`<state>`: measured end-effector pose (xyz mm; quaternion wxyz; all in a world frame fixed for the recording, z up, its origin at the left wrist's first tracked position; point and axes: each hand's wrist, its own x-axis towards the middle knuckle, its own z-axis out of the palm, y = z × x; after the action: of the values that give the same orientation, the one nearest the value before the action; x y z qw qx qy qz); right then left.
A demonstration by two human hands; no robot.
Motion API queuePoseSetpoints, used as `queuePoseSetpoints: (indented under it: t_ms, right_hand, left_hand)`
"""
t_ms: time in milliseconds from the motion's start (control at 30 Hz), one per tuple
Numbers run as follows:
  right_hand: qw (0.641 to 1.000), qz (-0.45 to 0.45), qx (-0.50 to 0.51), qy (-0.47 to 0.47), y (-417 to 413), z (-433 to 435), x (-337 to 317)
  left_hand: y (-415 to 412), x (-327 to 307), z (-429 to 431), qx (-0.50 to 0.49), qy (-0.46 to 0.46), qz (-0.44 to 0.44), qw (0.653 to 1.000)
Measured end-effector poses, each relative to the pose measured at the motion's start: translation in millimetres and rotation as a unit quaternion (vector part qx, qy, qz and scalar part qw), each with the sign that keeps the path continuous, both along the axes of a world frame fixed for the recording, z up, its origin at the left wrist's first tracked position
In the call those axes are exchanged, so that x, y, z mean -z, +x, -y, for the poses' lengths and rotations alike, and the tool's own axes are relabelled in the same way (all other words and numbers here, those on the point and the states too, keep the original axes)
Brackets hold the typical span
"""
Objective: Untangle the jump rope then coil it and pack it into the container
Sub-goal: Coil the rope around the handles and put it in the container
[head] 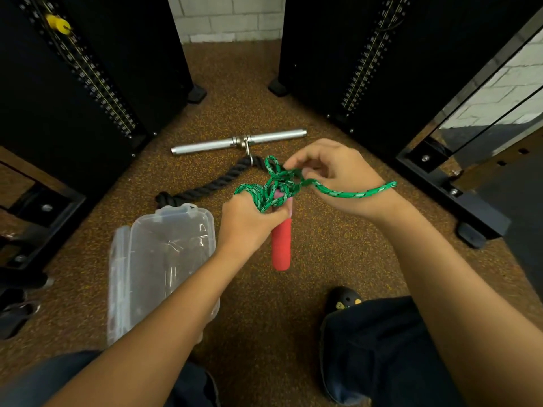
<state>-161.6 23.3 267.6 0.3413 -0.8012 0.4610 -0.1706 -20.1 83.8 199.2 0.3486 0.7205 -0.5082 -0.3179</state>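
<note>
Two hands work one green jump rope [274, 186] above the floor: left hand [246, 224] grips its one visible red handle [281, 245]; right hand [332, 171] pinches a loop. One open clear container [164, 259] lies left.

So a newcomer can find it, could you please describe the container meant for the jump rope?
Look at the speckled brown floor between the black gym machines. Just left of the left hand, near the thick black rope, lies the container. It alone is clear plastic, lid open.

floor [338, 254] open R of container [164, 259] | bar [239, 141] ahead | machines [73, 83] flank both sides
</note>
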Motion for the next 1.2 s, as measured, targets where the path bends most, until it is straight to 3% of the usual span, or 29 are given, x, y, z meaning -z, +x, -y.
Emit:
queuePoseSetpoints:
  t_ms: [133,300,400,500,700,933,1033,1133,1200]
  right_hand:
    - [0.998,-0.036,-0.06,0.004,-1.5,-4.8,1.2]
    - [0.998,-0.048,-0.009,-0.046,0.9,-2.1,8.4]
    - [0.999,-0.028,0.002,-0.031,2.3,-2.9,12.5]
    - [1.0,-0.019,0.017,-0.013,4.2,-6.0,13.1]
    - [0.994,0.074,0.075,0.034,9.8,-6.1,18.5]
    - [0.975,0.14,0.153,0.083,13.6,-4.3,20.8]
    - [0.945,0.243,0.18,0.124,13.9,-2.4,16.9]
    - [0.903,0.346,0.178,0.184,12.4,-1.1,11.6]
    - [0.886,0.38,0.162,0.21,14.1,-3.6,8.1]
  left_hand:
    - [5.9,-4.5,3.0,-0.023,0.017,0.01,1.0]
    - [7.6,-5.4,2.7,0.007,0.031,0.029,0.999]
    - [10.8,-9.0,2.9,0.057,0.062,-0.04,0.996]
    - [12.6,-20.2,5.3,0.043,0.096,-0.126,0.986]
    - [11.9,-24.2,6.8,-0.028,0.095,-0.248,0.964]
    - [13.8,-28.8,9.4,-0.056,0.088,-0.32,0.942]
    - [14.6,-33.8,8.4,-0.052,0.091,-0.377,0.92]
    - [17.5,-32.0,7.0,-0.046,0.096,-0.366,0.925]
    - [18.3,-26.6,5.6,-0.031,0.115,-0.302,0.946]
